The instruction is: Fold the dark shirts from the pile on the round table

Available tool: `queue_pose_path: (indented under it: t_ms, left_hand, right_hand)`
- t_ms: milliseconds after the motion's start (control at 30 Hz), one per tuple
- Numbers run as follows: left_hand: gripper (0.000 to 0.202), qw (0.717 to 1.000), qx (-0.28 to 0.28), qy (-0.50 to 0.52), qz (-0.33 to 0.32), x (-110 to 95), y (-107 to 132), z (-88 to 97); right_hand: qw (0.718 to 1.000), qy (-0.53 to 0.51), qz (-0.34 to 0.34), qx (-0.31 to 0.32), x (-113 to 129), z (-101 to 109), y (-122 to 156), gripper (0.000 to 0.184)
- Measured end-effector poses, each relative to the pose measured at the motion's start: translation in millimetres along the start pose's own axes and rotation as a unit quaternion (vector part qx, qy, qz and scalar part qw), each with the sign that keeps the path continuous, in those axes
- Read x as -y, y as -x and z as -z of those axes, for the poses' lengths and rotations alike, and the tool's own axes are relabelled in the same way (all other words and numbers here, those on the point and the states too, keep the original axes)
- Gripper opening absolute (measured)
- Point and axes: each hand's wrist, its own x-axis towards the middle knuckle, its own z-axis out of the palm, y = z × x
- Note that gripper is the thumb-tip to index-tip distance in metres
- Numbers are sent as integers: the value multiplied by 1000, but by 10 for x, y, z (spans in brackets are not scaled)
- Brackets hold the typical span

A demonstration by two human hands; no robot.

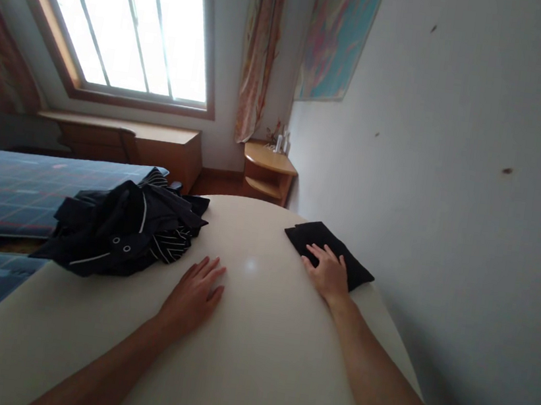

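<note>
My left hand [193,295] lies on the pale table [250,359], fingers stretched out and holding nothing. Just beyond it to the left is a crumpled heap of dark clothes [118,222], partly striped in white, with two ring-shaped eyelets and white piping. On the right, a folded black cloth [352,263] lies flat near the table's edge. My right hand [326,269] rests on this cloth with its fingers spread. Whether the cloth is a garment I cannot tell.
Beds with blue checked covers [42,192] stand to the left, touching or close to the table. A white wall [452,186] runs along the right side. Farther back are a small wooden corner shelf [271,158], a low wooden cabinet [168,146] and a bright window [125,17].
</note>
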Motion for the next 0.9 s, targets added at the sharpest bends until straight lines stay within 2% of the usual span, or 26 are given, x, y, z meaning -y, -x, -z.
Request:
queue_pose_path:
  t_ms: [233, 433, 567, 633, 733, 800, 900]
  left_hand:
    - [44, 1000, -16, 20, -4, 22, 1, -33]
    - [43, 1000, -27, 8, -8, 13, -2, -49]
    - [45, 1000, -16, 5, -9, 14, 9, -50]
    - [45, 1000, -15, 5, -9, 18, 8, -58]
    - [45, 999, -46, 17, -3, 11, -27, -37]
    - [44, 996, -90, 20, 4, -1, -76, 44]
    - [42, 983, -181, -16, 17, 19, -162, 283]
  right_hand:
    - [999, 42, 1, 18, 84, -53, 93, 55]
    - [998, 50, -29, -12, 125, -127, 61, 53]
    - [999, 37, -32, -21, 140, -91, 53, 53]
    - [999, 26, -13, -24, 171, -49, 88, 52]
    - [998, 2, 62, -5, 273, 0, 173, 50]
    - [992, -23, 119, 31, 364, 8, 229, 48]
    - [977, -70, 176, 94, 468, -9, 277, 46]
